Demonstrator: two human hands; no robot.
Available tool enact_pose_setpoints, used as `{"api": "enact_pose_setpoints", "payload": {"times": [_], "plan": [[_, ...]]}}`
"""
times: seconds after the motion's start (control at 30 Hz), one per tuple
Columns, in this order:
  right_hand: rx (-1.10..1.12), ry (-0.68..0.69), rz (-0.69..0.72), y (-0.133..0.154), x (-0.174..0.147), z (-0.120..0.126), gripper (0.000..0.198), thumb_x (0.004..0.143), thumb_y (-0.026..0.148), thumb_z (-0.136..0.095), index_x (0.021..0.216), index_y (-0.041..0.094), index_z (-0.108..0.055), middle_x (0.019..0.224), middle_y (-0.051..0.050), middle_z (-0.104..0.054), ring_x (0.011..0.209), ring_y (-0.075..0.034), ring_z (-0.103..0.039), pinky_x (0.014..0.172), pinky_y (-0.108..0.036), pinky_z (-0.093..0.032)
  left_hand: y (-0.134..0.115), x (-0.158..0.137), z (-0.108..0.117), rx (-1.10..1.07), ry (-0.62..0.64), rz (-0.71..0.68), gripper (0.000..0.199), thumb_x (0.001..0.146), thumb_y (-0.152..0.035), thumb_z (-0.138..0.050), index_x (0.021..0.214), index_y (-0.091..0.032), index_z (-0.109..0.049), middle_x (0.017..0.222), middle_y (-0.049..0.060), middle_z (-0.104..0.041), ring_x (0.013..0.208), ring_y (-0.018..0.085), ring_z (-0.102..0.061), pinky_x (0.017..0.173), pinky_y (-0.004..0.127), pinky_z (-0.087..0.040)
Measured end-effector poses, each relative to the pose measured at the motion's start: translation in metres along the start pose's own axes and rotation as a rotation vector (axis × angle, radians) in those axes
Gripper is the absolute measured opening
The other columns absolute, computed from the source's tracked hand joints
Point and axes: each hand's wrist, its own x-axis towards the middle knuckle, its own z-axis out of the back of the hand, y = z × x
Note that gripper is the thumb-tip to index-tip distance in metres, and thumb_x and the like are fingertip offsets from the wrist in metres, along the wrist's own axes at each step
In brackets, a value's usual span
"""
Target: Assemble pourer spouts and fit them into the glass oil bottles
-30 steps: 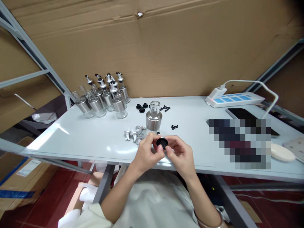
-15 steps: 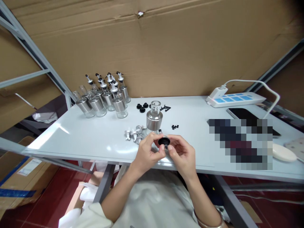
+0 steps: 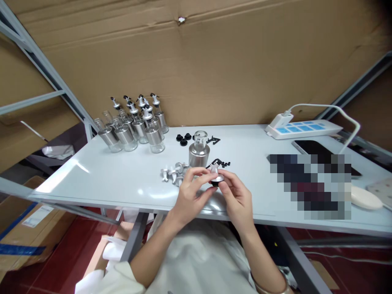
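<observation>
Between my two hands is a pourer spout (image 3: 217,178), silver with a black stopper below and a black flip lid on top. My left hand (image 3: 192,192) pinches it from the left, fingers over its silver part. On the other side my right hand (image 3: 238,200) grips its rim with thumb and fingers. Just behind the hands stands an uncapped glass bottle (image 3: 199,154) with a steel sleeve. Several silver spout parts (image 3: 174,173) lie left of my left hand. Small black caps (image 3: 226,164) are beyond my right hand.
Several steel-sleeved bottles (image 3: 125,136), some with spouts, stand at the back left. Black stoppers (image 3: 183,141) and black lid pieces (image 3: 215,140) lie behind the near bottle. At right are a power strip (image 3: 306,127), a phone (image 3: 321,153) and a pale oval object (image 3: 366,197).
The spout has been turned from its black underside facing me to upright, its silver top and black lid now showing. My fingers have shifted around it; the bottle stays in place.
</observation>
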Motion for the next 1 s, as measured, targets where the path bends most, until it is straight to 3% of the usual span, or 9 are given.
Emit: {"api": "enact_pose_setpoints", "payload": {"times": [0.17, 0.43, 0.6, 0.67, 0.73, 0.8, 0.9, 1.0], "plan": [[0.018, -0.067, 0.025, -0.002, 0.001, -0.002, 0.026, 0.084, 0.034, -0.069, 0.109, 0.028, -0.067, 0.113, -0.005, -0.073, 0.103, -0.019, -0.070, 0.088, -0.032, -0.058, 0.005, -0.002, -0.003, 0.068, -0.010, -0.031, 0.037, 0.091, -0.009, -0.055, 0.122, -0.029, -0.061, 0.108, 0.004, -0.054, 0.103, 0.014, -0.059, 0.087, 0.031, -0.056], [-0.065, -0.106, 0.070, 0.000, 0.003, -0.002, 0.015, 0.082, 0.031, -0.069, 0.096, 0.025, -0.071, 0.096, -0.005, -0.073, 0.082, -0.016, -0.070, 0.075, -0.029, -0.059, 0.003, -0.002, -0.001, 0.038, 0.006, 0.042, 0.037, 0.089, -0.015, -0.060, 0.124, -0.026, -0.058, 0.111, 0.005, -0.056, 0.103, 0.015, -0.062, 0.089, 0.030, -0.055], [-0.139, -0.097, 0.157, 0.000, -0.001, -0.001, 0.013, 0.086, 0.028, -0.064, 0.096, 0.027, -0.073, 0.105, -0.007, -0.070, 0.103, -0.020, -0.067, 0.084, -0.034, -0.057, 0.005, -0.003, -0.002, 0.130, 0.032, 0.014, 0.038, 0.090, -0.021, -0.060, 0.126, -0.029, -0.054, 0.119, 0.007, -0.057, 0.120, 0.021, -0.055, 0.102, 0.041, -0.048], [-0.129, -0.207, 0.169, -0.001, -0.003, -0.002, 0.011, 0.085, 0.028, -0.065, 0.094, 0.026, -0.072, 0.106, -0.008, -0.068, 0.101, -0.022, -0.067, 0.084, -0.037, -0.058, 0.008, -0.004, -0.004, 0.238, -0.002, 0.049, 0.054, 0.084, -0.026, -0.067, 0.134, -0.030, -0.045, 0.136, 0.011, -0.047, 0.137, 0.029, -0.039, 0.110, 0.052, -0.039], [-0.075, -0.311, 0.171, -0.003, -0.004, -0.003, 0.011, 0.083, 0.027, -0.067, 0.093, 0.024, -0.071, 0.105, -0.007, -0.066, 0.096, -0.021, -0.068, 0.083, -0.038, -0.058, 0.010, -0.005, -0.008, 0.313, -0.012, 0.151, 0.075, 0.080, -0.027, -0.071, 0.144, -0.030, -0.030, 0.153, 0.015, -0.025, 0.148, 0.036, -0.017, 0.113, 0.061, -0.029], [-0.008, -0.347, 0.165, -0.005, -0.003, -0.004, 0.013, 0.080, 0.026, -0.070, 0.093, 0.024, -0.069, 0.105, -0.007, -0.065, 0.094, -0.021, -0.069, 0.083, -0.039, -0.058, 0.012, -0.003, -0.011, 0.324, 0.027, 0.246, 0.081, 0.082, -0.023, -0.067, 0.148, -0.030, -0.019, 0.159, 0.017, -0.008, 0.151, 0.037, -0.004, 0.114, 0.063, -0.024], [0.048, -0.341, 0.160, -0.006, -0.002, -0.005, 0.017, 0.076, 0.022, -0.074, 0.092, 0.024, -0.068, 0.105, -0.006, -0.064, 0.096, -0.019, -0.068, 0.087, -0.038, -0.056, 0.013, 0.006, -0.011, 0.272, 0.101, 0.317, 0.074, 0.087, -0.017, -0.059, 0.148, -0.031, -0.019, 0.161, 0.017, 0.003, 0.151, 0.036, -0.006, 0.115, 0.061, -0.026], [0.060, -0.344, 0.160, -0.006, -0.001, -0.006, 0.019, 0.075, 0.020, -0.075, 0.092, 0.023, -0.068, 0.107, -0.005, -0.064, 0.096, -0.018, -0.068, 0.086, -0.036, -0.056, 0.015, 0.018, -0.009, 0.229, 0.115, 0.330, 0.063, 0.089, -0.016, -0.056, 0.142, -0.030, -0.025, 0.161, 0.017, -0.005, 0.150, 0.033, -0.017, 0.115, 0.056, -0.031]]}}
